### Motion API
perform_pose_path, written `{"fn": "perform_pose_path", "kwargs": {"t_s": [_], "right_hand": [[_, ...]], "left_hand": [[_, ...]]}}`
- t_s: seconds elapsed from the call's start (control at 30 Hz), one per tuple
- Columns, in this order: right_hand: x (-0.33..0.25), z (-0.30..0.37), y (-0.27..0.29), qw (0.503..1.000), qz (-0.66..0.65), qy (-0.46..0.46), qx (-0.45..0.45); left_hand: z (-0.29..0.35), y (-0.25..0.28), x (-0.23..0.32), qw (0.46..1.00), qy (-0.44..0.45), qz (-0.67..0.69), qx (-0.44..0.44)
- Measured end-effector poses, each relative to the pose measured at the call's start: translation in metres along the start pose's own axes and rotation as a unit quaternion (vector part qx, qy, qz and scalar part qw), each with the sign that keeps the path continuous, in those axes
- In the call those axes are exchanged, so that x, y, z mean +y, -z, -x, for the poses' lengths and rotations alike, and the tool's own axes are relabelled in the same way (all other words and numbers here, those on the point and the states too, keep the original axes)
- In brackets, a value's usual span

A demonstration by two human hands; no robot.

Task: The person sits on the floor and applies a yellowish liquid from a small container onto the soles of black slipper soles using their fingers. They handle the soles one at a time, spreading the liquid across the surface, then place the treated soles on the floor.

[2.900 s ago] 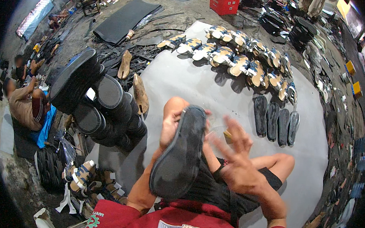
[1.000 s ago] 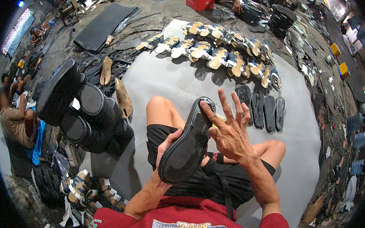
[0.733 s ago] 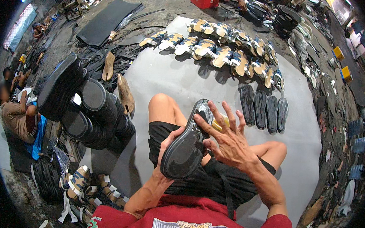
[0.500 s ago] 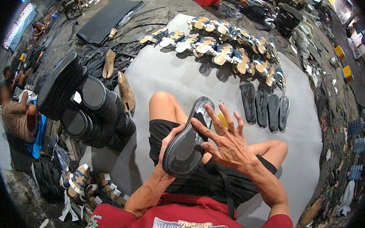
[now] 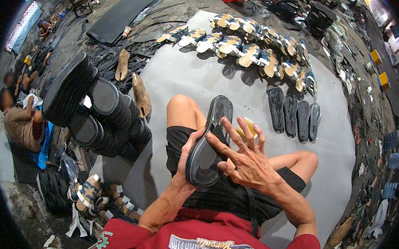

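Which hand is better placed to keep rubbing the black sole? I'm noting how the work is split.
The right hand, I would say: its spread fingers lie on the black sole, with a yellowish pad at the fingertips. The left hand grips the sole's edge, steadying it.

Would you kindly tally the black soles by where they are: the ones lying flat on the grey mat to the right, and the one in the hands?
Black soles lying flat in a row on the grey mat: 4
Black sole held by the left hand, with the right hand on it: 1
Total: 5
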State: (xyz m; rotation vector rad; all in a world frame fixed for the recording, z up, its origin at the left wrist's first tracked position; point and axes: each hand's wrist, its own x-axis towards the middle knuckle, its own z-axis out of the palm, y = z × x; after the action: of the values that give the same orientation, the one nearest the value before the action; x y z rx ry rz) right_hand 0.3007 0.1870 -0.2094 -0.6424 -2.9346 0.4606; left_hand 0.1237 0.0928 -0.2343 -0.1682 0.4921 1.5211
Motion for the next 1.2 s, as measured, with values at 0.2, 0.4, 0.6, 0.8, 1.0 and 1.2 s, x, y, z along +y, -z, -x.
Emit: {"fn": "perform_pose_path", "kwargs": {"t_s": [0.2,0.4,0.6,0.8,1.0,1.2], "right_hand": [[-0.011,0.003,0.001,1.000,-0.015,0.021,-0.010],[-0.019,0.005,0.001,0.998,-0.025,0.062,-0.012],[-0.022,0.007,0.008,0.994,-0.034,0.102,-0.033],[-0.027,0.007,0.008,0.987,0.017,0.162,0.000],[-0.011,0.011,0.011,0.979,-0.066,0.191,0.012],[-0.006,0.008,0.004,0.993,-0.092,0.077,0.022]], "left_hand": [[-0.002,0.000,0.001,1.000,-0.015,-0.009,-0.020],[-0.001,0.008,0.001,0.995,-0.072,-0.029,-0.066],[0.013,0.009,-0.002,0.973,-0.112,-0.104,-0.176],[0.032,-0.005,0.003,0.945,-0.145,-0.277,-0.099],[0.030,-0.053,0.010,0.972,-0.076,-0.212,0.063],[-0.003,-0.007,0.021,0.987,0.066,0.096,-0.114]]}}
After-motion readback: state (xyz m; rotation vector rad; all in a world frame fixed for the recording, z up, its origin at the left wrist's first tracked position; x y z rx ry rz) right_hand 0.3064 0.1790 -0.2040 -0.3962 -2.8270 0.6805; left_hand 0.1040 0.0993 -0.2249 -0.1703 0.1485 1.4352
